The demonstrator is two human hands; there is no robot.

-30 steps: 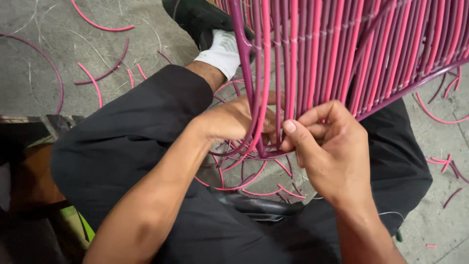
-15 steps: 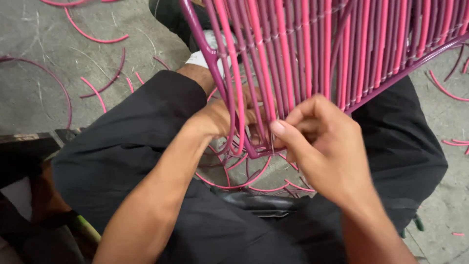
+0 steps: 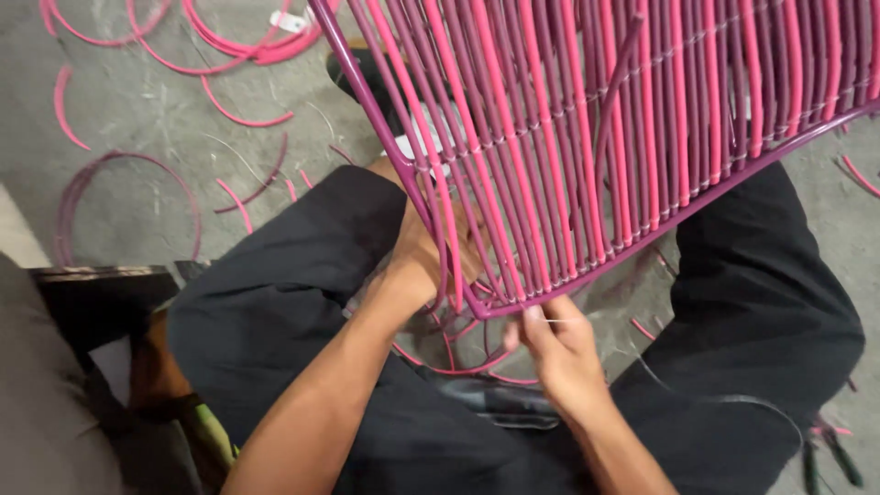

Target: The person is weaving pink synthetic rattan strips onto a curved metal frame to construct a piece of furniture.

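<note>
A purple metal frame [image 3: 642, 234] strung with many pink cords [image 3: 587, 128] leans over my lap. My left hand [image 3: 417, 261] reaches under its lower corner and holds the frame's side bar there; the cords hide its fingers. My right hand [image 3: 561, 356] is just below the frame's bottom edge, thumb and fingers pinched on a thin pale wire [image 3: 554, 321] that runs to the corner. Loose pink cord ends [image 3: 458, 362] hang between my knees.
My legs in black trousers [image 3: 275, 312] spread to both sides. Cut pink cord pieces [image 3: 238, 115] lie scattered on the grey concrete floor. A black shoe [image 3: 362, 73] shows behind the frame, pliers [image 3: 825, 449] lie at the bottom right, and a dark wooden object [image 3: 92, 298] stands at the left.
The frame's corner now sits higher and more to the right in view. My right hand has dropped from the corner to below the frame's edge, pinching the thin wire. My left hand stays at the corner.
</note>
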